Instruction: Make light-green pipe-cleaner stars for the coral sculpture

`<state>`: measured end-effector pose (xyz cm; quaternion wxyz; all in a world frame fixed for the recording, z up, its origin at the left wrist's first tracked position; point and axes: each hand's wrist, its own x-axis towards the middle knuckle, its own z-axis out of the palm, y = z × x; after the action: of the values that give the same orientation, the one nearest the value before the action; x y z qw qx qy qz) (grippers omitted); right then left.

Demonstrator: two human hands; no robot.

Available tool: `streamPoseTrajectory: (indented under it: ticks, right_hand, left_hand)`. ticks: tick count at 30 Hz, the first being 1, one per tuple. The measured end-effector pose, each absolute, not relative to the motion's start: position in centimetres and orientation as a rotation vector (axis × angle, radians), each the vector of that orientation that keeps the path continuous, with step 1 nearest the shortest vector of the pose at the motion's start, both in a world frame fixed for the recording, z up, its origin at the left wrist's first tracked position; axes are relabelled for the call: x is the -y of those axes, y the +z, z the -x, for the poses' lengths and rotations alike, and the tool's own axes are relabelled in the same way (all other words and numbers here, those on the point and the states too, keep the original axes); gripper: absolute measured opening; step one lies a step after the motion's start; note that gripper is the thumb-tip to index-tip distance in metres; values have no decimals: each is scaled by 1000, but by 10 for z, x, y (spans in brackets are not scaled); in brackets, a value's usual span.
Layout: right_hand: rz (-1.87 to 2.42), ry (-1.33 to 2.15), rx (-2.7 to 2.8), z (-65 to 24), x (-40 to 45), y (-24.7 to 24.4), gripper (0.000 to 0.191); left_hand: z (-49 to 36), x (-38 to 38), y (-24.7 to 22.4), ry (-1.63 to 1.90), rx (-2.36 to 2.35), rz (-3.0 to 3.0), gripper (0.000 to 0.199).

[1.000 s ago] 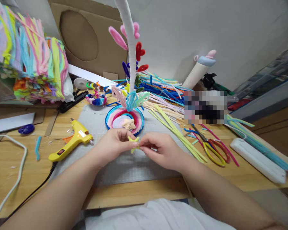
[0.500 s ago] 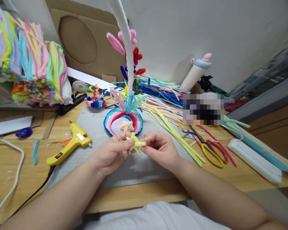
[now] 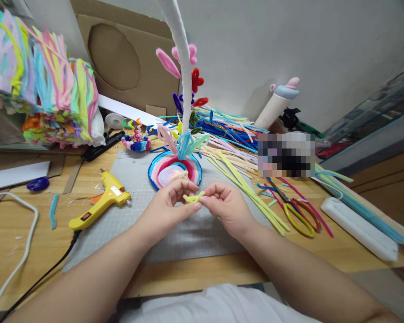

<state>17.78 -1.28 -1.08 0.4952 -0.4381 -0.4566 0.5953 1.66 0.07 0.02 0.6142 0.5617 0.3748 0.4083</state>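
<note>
A small yellow shape of bent pipe cleaner [image 3: 192, 197] is held between my two hands over the grey cutting mat [image 3: 202, 242]. My left hand [image 3: 171, 199] has its fingers curled around the left side of it. On its right end, my right hand [image 3: 224, 204] pinches with thumb and forefinger. Just beyond stands a round base [image 3: 151, 172] coiled from blue, pink and white pipe cleaners, with a beige piece [image 3: 181, 175] on it. From behind the base a white fuzzy stem [image 3: 186, 80] rises, set with coloured petals and flowers.
A yellow hot glue gun [image 3: 101, 202] lies on the left. Scissors [image 3: 294, 211] and long yellow pipe cleaners [image 3: 249, 193] lie on the right, near a white power strip [image 3: 360, 229]. Pipe cleaner bundles [image 3: 50, 80] stand at the back left. A bottle [image 3: 276, 105] leans by the wall.
The yellow piece has been turned in my fingers, from a spread star shape to a narrower edge-on look. My left thumb now lies lower beneath it. The view has shifted slightly.
</note>
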Motion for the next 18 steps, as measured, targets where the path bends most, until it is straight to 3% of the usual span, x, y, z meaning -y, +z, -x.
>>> streamPoseTrajectory:
  ticks: [7, 18]
  right_hand:
    - [1110, 1578, 1239, -184, 5, -5, 20]
    - [1021, 1662, 1280, -193, 3, 3, 22]
  left_hand:
    - [-13, -3, 3, 803, -1192, -1463, 21]
    - [-10, -8, -1, 821, -846, -851, 22]
